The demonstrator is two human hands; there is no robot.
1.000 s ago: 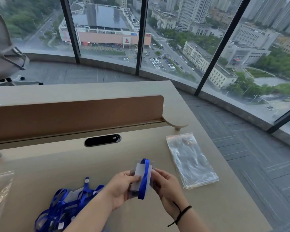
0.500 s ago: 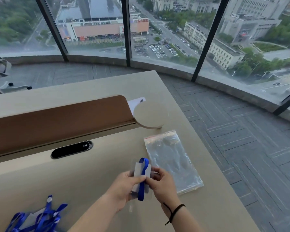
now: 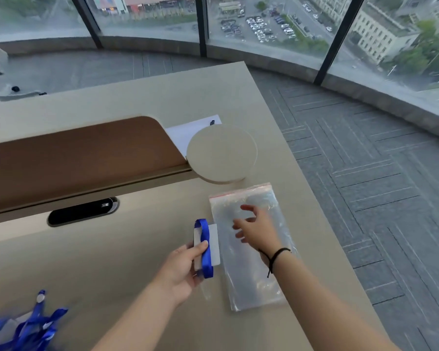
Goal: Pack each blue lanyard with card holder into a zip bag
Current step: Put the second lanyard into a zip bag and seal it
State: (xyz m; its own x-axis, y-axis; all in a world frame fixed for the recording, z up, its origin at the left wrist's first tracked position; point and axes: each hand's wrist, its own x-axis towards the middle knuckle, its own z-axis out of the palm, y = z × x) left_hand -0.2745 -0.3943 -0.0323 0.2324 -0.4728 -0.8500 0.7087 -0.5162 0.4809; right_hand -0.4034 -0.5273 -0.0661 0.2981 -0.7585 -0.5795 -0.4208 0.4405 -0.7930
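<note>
My left hand (image 3: pixel 185 269) grips a white card holder (image 3: pixel 214 245) with its blue lanyard (image 3: pixel 204 247) wound around it, held just above the desk. Right beside it a clear zip bag (image 3: pixel 249 274) with a red seal strip lies flat on the beige desk (image 3: pixel 112 262). My right hand (image 3: pixel 257 230) hovers over the bag's upper half, fingers spread, holding nothing. A heap of more blue lanyards with card holders (image 3: pixel 26 328) lies at the desk's near left corner.
A brown divider panel (image 3: pixel 74 160) runs across the desk, ending in a round beige disc (image 3: pixel 221 153) with a white sheet (image 3: pixel 185 133) behind it. A black cable slot (image 3: pixel 83 211) sits below the panel. The desk's right edge drops to grey carpet (image 3: pixel 365 198).
My right hand has let go of the wrapped card holder and moved right over the zip bag. The left hand alone holds the bundle. The view has tilted down and to the right.
</note>
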